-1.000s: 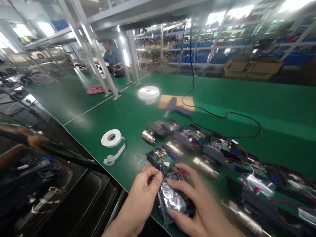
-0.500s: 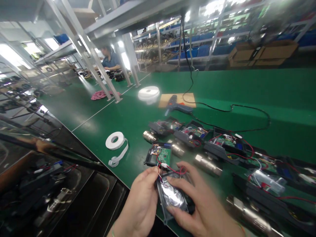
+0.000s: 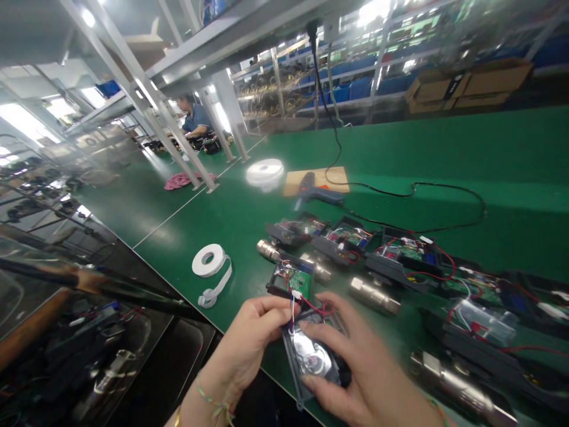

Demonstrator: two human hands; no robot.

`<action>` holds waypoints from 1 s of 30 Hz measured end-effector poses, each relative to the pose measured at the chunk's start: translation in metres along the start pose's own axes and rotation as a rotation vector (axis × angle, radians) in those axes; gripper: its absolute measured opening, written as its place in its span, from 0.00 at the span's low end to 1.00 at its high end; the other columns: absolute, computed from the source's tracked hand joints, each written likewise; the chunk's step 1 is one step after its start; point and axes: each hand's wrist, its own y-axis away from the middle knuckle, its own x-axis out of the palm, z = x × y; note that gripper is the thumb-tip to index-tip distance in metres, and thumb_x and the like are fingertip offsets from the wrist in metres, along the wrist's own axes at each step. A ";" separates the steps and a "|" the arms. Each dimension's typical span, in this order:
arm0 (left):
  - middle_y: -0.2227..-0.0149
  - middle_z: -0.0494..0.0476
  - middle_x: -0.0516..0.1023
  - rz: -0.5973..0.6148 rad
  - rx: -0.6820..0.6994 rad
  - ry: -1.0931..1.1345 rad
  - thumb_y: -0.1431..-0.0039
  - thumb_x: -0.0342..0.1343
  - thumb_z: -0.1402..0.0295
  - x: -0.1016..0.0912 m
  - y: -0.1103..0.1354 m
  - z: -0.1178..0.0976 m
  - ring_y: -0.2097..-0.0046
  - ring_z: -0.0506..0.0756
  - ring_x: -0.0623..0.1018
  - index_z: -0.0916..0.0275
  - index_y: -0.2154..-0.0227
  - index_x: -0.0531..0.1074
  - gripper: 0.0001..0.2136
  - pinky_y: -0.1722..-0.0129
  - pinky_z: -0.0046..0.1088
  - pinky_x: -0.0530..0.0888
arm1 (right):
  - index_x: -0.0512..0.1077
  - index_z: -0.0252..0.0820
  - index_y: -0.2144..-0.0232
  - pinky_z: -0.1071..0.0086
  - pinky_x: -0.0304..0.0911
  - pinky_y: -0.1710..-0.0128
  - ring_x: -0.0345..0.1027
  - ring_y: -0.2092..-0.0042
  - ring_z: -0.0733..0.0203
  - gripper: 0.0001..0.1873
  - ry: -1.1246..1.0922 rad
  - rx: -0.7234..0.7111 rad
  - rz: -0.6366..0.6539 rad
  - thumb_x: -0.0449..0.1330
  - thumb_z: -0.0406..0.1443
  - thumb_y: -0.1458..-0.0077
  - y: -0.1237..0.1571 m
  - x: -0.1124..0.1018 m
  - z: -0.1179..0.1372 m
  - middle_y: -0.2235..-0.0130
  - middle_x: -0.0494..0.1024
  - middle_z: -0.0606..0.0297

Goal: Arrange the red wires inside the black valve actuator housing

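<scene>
My right hand [image 3: 360,356] is wrapped around a dark grey plastic housing [image 3: 297,379] with a shiny silver part [image 3: 313,356] inside it, thumb and fingers on either side of the silver surface. My left hand [image 3: 255,332] pinches thin wires [image 3: 292,311] at the housing's far left corner, with thumb and forefinger together. Red wires [image 3: 326,307] and a white connector [image 3: 296,294] lie just beyond. They run toward an open black case with a green circuit board [image 3: 300,281], set on the table beyond my fingertips.
To the left lies a white tape roll [image 3: 208,261] with a loose tail. Several open black housings [image 3: 395,261] and metal cylinders [image 3: 374,295] line the right. Behind are a glue gun [image 3: 320,194] on a board, a black cable [image 3: 444,185], metal posts [image 3: 178,142] and a seated person [image 3: 195,118].
My left hand has shifted slightly, with more of its wrist and bracelet showing and white wires now visible at its fingertips. The green-board case sits slightly farther right. My right hand keeps its hold.
</scene>
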 end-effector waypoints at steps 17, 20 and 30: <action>0.66 0.57 0.81 0.215 0.104 -0.394 0.51 0.68 0.66 -0.022 -0.010 -0.025 0.61 0.58 0.74 0.63 0.74 0.82 0.05 0.58 0.33 0.66 | 0.74 0.52 0.44 0.34 0.66 0.42 0.62 0.35 0.31 0.25 -0.025 0.002 0.012 0.66 0.42 0.44 -0.001 -0.002 0.001 0.33 0.59 0.49; 0.69 0.54 0.77 0.157 0.113 -0.315 0.52 0.69 0.68 -0.017 -0.007 -0.021 0.63 0.55 0.72 0.63 0.78 0.79 0.06 0.58 0.30 0.64 | 0.74 0.52 0.44 0.34 0.65 0.41 0.61 0.35 0.32 0.25 -0.020 -0.007 -0.003 0.66 0.41 0.44 0.000 -0.001 0.000 0.33 0.59 0.49; 0.70 0.57 0.79 0.043 -0.011 0.328 0.58 0.76 0.62 0.012 0.006 0.007 0.65 0.53 0.74 0.67 0.71 0.81 0.16 0.61 0.27 0.72 | 0.71 0.48 0.45 0.36 0.71 0.46 0.65 0.38 0.33 0.24 -0.006 -0.097 -0.083 0.66 0.37 0.45 0.001 0.002 -0.003 0.36 0.58 0.47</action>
